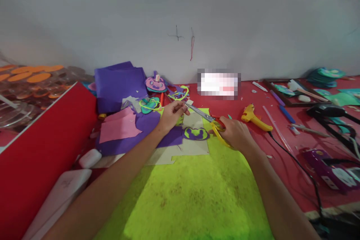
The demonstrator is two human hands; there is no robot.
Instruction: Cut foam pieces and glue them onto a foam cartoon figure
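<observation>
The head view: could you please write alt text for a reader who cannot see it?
The right hand holds scissors, blades pointing toward the left hand, near a purple-and-green cutout on a pale sheet. Pink and purple sheets are at left; a yellow glue gun lies right, on the red table.

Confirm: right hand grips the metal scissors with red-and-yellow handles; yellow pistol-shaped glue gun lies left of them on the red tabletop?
No: the head view shows the yellow pistol-shaped glue gun on the red tabletop right of the metal scissors. The right hand does grip them.
</observation>
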